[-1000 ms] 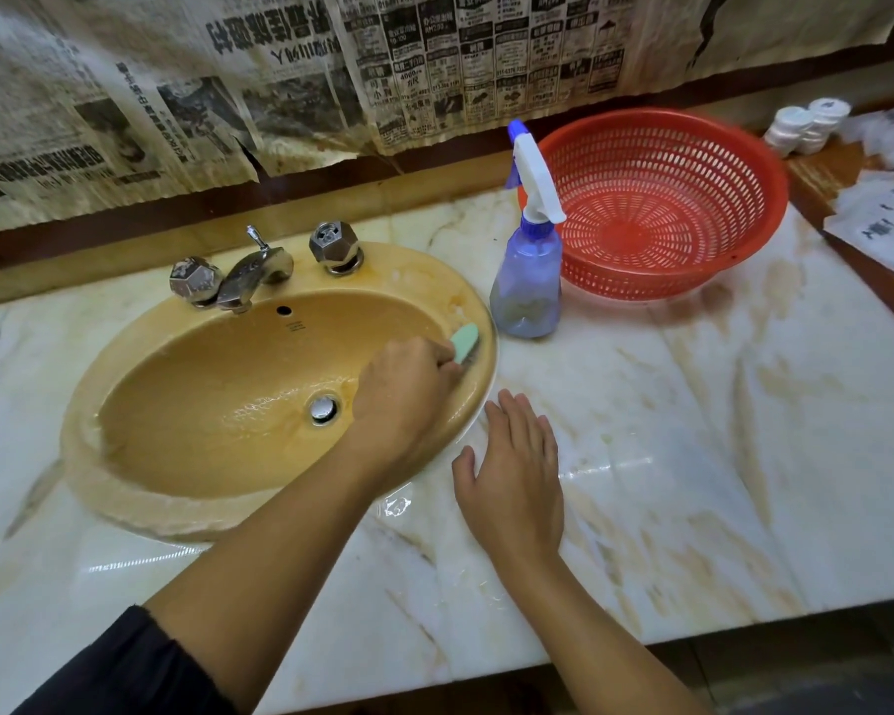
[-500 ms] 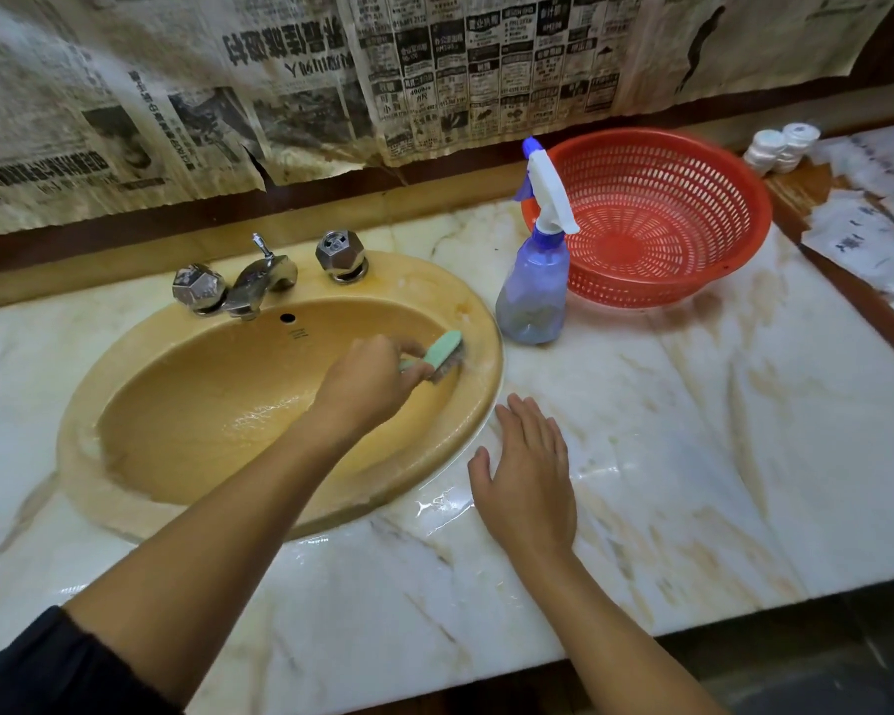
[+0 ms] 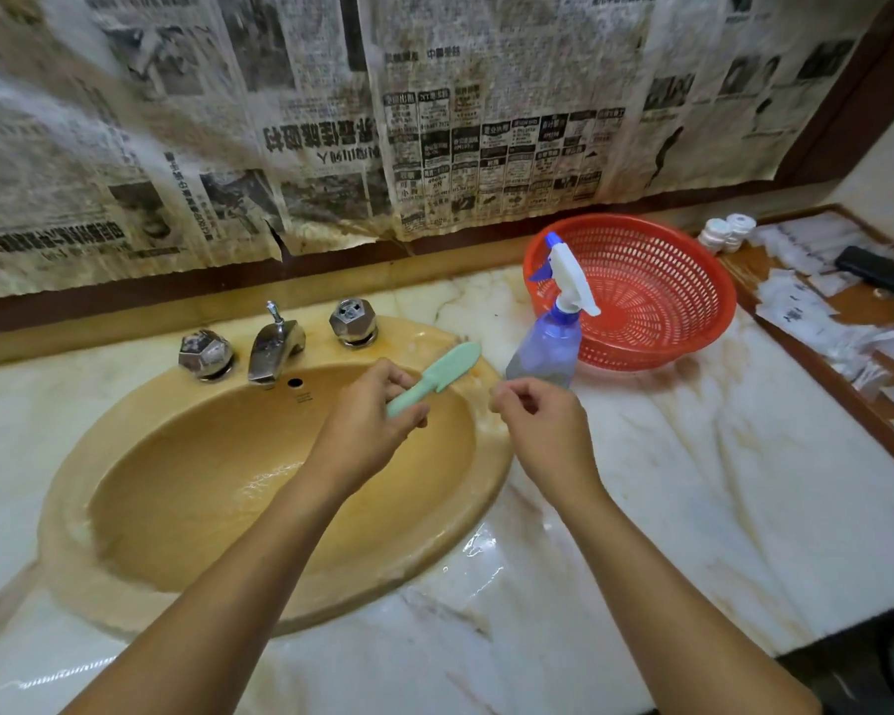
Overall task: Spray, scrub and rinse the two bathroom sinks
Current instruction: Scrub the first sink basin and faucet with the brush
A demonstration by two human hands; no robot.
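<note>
A yellow-orange oval sink is set in a marble countertop, with water glistening in its basin. My left hand grips the handle of a light green scrub brush, whose head is lifted above the sink's right rim. My right hand hovers over the rim's right edge with loosely curled fingers and holds nothing. Just behind it stands a blue spray bottle with a white trigger head. Only one sink is in view.
A chrome faucet with two knobs sits at the sink's back. A red perforated basket stands behind the bottle. A wooden tray of paper packets and white rolls lies far right. Newspaper covers the wall.
My left hand has lifted the brush off the sink's inner right wall. My right hand has risen from lying flat on the counter and curled its fingers near the bottle.
</note>
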